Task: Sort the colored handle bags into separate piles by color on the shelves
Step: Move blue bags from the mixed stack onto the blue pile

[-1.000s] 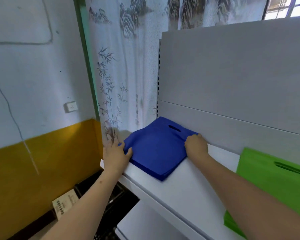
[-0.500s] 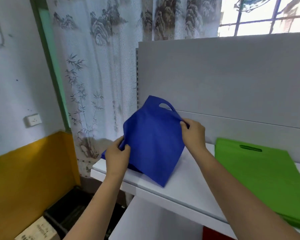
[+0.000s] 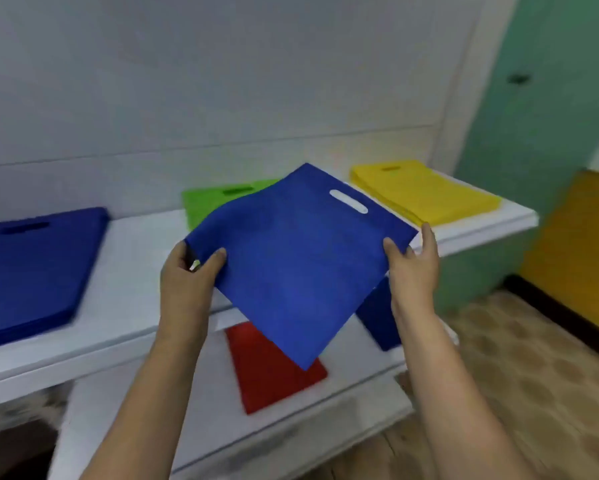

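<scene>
I hold one blue handle bag [image 3: 298, 258] flat in the air in front of the shelves. My left hand [image 3: 187, 282] grips its left corner and my right hand [image 3: 412, 268] grips its right edge. On the upper shelf [image 3: 135, 271] lie a blue pile [image 3: 31, 271] at the left, a green pile [image 3: 215, 202] partly hidden behind the held bag, and a yellow pile [image 3: 426, 192] at the right. The lower shelf [image 3: 215, 403] carries a red bag [image 3: 270, 372] and a dark blue bag [image 3: 377, 320], both partly covered by the held bag.
A white back panel [image 3: 221, 81] rises behind the shelves. To the right stand a green wall [image 3: 550, 116] and a yellow lower wall [image 3: 575, 244]. Patterned flooring [image 3: 533, 375] lies at the lower right.
The blue bag has come off the left pile and now hangs in both hands farther right, over the shelf's middle. The view has swung right, revealing the yellow pile and the lower shelf.
</scene>
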`<state>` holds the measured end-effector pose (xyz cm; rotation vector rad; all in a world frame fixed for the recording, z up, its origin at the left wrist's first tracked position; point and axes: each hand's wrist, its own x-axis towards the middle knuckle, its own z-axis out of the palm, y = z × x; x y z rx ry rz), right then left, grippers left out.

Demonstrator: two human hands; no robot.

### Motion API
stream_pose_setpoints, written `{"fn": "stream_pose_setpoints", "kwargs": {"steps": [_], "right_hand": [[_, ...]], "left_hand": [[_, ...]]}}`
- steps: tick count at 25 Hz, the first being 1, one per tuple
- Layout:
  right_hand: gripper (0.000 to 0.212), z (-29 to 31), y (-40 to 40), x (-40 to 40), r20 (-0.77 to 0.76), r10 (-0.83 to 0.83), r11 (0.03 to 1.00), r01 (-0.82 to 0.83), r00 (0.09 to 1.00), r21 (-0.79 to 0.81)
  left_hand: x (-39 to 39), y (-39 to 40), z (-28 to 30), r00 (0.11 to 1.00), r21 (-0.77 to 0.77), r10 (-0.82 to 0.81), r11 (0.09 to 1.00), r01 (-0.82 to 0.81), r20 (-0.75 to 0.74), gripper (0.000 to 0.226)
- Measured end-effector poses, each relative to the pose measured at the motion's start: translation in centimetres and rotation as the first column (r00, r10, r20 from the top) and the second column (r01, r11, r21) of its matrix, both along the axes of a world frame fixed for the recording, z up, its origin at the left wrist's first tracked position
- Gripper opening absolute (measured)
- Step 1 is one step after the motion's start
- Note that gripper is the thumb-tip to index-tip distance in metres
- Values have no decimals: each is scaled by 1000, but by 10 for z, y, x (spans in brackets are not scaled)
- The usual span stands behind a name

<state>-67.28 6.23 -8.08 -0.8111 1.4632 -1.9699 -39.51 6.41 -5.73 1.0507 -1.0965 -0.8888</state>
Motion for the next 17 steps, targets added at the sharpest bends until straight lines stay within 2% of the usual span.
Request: {"fn": "stream_pose_setpoints", "kwargs": {"steps": [2,4,5,8,11,13,15,17], "right_hand": [[78,-28,29,-45,137,-104,993,94,985,77],[68,-59,48,-88,209,-206,974,180,956,140],[56,-77,53,-109,191,-257,959,227,947,170],[19,-137,56,-163,10,-361,880,337,933,335],[20,-191,48,-211,-66,-325,835,319,943,448],[24,-214,39,-242,-96,-282,817,291,955,497],[22,-237,22,-279,-88,-220,802,231,972,551],[16,-261,-3,-314,-37,-158,797,149,987,585]], "left_hand": [[-57,8,-22,992,-8,-80,997,81,98,27],[-111,21,-51,967,31,-162,987,159,195,33],[-134,29,-67,954,66,-198,980,188,223,37],[-185,39,-120,928,227,-283,946,230,241,47],[-228,25,-177,935,374,-275,910,178,225,46],[-256,9,-210,971,484,-194,869,104,140,27],[-286,-9,-241,992,631,-117,773,59,50,12],[-306,-29,-271,998,735,-62,676,63,-30,9]]}}
